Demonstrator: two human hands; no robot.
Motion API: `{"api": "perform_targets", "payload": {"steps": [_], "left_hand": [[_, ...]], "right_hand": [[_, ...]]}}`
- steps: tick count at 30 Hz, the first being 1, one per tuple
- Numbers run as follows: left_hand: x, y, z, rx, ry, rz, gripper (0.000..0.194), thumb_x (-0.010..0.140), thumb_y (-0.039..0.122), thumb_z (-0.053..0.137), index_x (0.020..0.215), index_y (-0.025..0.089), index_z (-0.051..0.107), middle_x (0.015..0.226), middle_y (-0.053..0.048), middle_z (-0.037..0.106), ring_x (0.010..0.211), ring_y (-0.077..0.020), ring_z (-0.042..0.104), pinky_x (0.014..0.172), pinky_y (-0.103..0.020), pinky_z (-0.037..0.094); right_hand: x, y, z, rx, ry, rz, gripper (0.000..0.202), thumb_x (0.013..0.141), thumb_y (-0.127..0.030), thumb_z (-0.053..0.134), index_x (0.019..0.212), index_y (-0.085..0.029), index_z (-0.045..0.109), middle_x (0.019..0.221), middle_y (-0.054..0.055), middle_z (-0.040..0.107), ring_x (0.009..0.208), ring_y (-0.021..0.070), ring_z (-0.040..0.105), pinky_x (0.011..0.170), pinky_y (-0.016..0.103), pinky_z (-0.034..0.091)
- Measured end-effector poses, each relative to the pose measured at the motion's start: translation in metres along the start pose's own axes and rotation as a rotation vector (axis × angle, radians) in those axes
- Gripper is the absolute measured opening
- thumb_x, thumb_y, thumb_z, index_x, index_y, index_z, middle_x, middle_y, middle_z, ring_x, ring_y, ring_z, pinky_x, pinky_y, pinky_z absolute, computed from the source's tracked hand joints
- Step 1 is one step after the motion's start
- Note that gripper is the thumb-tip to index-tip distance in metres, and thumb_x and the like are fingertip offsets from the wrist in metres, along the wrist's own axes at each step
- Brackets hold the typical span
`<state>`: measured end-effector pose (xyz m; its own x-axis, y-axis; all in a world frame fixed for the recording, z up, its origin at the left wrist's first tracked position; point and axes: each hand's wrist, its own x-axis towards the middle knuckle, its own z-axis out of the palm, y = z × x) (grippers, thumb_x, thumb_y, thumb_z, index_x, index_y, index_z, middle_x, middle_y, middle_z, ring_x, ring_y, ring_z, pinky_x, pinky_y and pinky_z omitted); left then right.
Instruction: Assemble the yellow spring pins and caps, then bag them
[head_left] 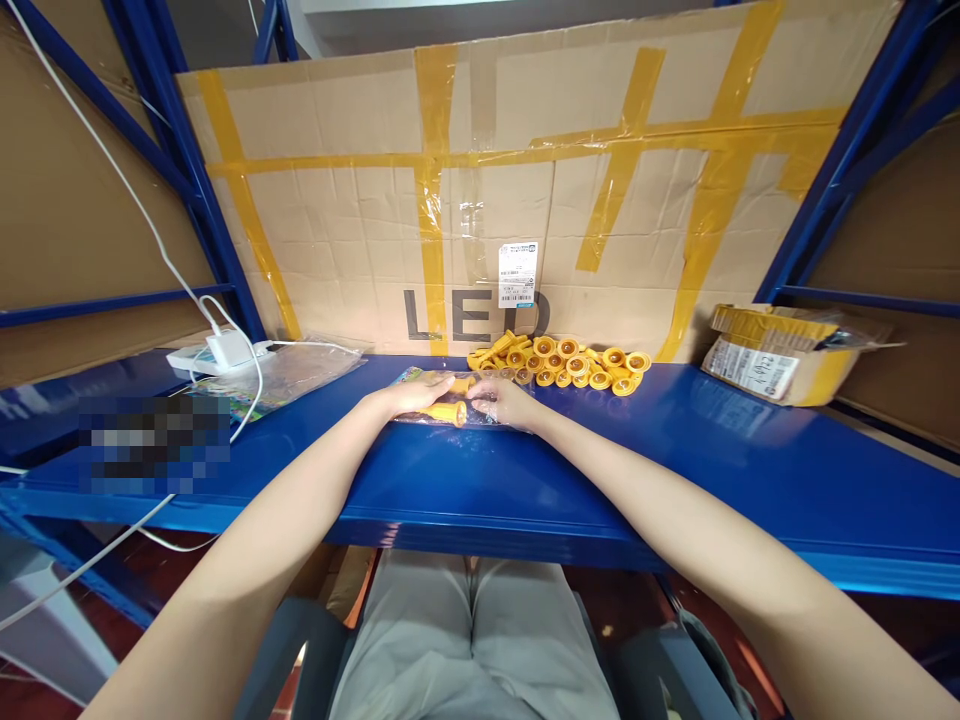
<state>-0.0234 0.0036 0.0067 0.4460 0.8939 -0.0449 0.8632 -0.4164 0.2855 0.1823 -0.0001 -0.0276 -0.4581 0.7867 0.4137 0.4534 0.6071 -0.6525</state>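
A clear plastic bag [491, 418] with a coloured print at its left end lies flat on the blue shelf. Two yellow flared pieces, the nearer one [448, 412] in plain sight, lie in or under the film; which, I cannot tell. My left hand [418, 392] rests over the bag's left part, fingers together and closed on the film and pieces. From the right, my right hand [507, 400] curls its fingers onto the bag, fingertips by the far yellow piece's end. Just behind it sits a pile of yellow flared pieces [570, 362].
A taped cardboard sheet [345, 230] stands behind the shelf [480, 490]. An open cardboard box [780, 358] is at the right. At the left are a white power strip with a plug [229, 348], cables, flat plastic bags [307, 370] and a blurred-out dark object [154, 440].
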Motion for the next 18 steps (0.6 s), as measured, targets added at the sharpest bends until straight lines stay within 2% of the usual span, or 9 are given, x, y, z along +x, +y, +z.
{"api": "perform_targets", "payload": {"steps": [3,5,7,9,11,12,15,18], "left_hand": [[0.003,-0.004,0.000,0.032,0.008,0.009,0.073,0.090,0.062,0.007,0.149,0.024,0.027,0.154,0.003,0.019,0.144,-0.0184,0.016,0.117,-0.034,0.012],[0.005,-0.010,0.000,0.036,0.019,0.002,0.073,0.090,0.062,0.007,0.149,0.023,0.027,0.154,0.003,0.020,0.143,-0.0176,0.017,0.117,-0.032,0.012],[0.008,-0.018,0.001,0.036,0.027,-0.006,0.074,0.090,0.060,0.008,0.149,0.020,0.027,0.155,0.002,0.019,0.144,-0.0160,0.016,0.116,-0.030,0.012],[0.011,-0.028,0.001,0.028,0.039,-0.007,0.073,0.090,0.061,0.009,0.149,0.022,0.026,0.155,0.003,0.019,0.144,-0.0153,0.015,0.116,-0.030,0.012],[0.012,-0.036,0.001,0.010,0.056,-0.031,0.073,0.090,0.062,0.011,0.149,0.023,0.027,0.154,0.003,0.020,0.144,-0.0159,0.016,0.116,-0.031,0.013],[0.012,-0.040,0.001,0.002,0.069,-0.034,0.072,0.089,0.062,0.011,0.149,0.024,0.028,0.154,0.003,0.020,0.143,-0.0162,0.017,0.116,-0.032,0.013],[0.010,-0.046,-0.002,-0.011,0.100,-0.077,0.072,0.089,0.062,0.013,0.147,0.025,0.031,0.154,0.002,0.023,0.143,-0.0175,0.020,0.116,-0.032,0.015],[0.008,-0.047,-0.005,-0.011,0.103,-0.110,0.073,0.088,0.063,0.014,0.146,0.024,0.034,0.153,0.001,0.024,0.143,-0.0179,0.020,0.116,-0.031,0.016]], "right_hand": [[0.000,0.001,-0.002,-0.012,-0.058,-0.002,0.026,0.073,-0.012,0.060,0.093,-0.020,0.073,0.107,0.004,0.071,0.106,0.0237,0.064,0.099,0.040,0.045],[0.002,0.002,-0.004,-0.008,-0.057,0.034,0.028,0.074,-0.013,0.059,0.096,-0.021,0.073,0.108,0.004,0.071,0.106,0.0237,0.064,0.100,0.041,0.044],[0.004,0.002,-0.009,0.005,0.000,0.070,0.025,0.075,-0.014,0.057,0.093,-0.018,0.074,0.103,0.007,0.072,0.100,0.0232,0.066,0.096,0.041,0.046],[0.007,0.002,-0.021,0.021,0.124,0.070,0.022,0.075,-0.017,0.056,0.090,-0.015,0.072,0.095,0.009,0.073,0.089,0.0218,0.067,0.089,0.040,0.050],[0.008,0.002,-0.040,0.030,0.306,0.043,0.024,0.076,-0.020,0.054,0.094,-0.014,0.070,0.088,0.008,0.071,0.078,0.0193,0.066,0.079,0.037,0.053],[0.007,0.002,-0.053,0.025,0.437,0.029,0.026,0.077,-0.022,0.052,0.096,-0.015,0.068,0.088,0.007,0.070,0.076,0.0180,0.064,0.076,0.036,0.053],[-0.001,0.009,-0.099,-0.057,0.855,0.026,0.026,0.081,-0.022,0.042,0.097,-0.016,0.062,0.086,0.006,0.064,0.079,0.0172,0.062,0.075,0.033,0.052],[-0.016,0.025,-0.145,-0.235,1.260,0.111,0.027,0.082,-0.018,0.034,0.098,-0.016,0.055,0.094,0.010,0.060,0.089,0.0194,0.060,0.081,0.035,0.049]]}}
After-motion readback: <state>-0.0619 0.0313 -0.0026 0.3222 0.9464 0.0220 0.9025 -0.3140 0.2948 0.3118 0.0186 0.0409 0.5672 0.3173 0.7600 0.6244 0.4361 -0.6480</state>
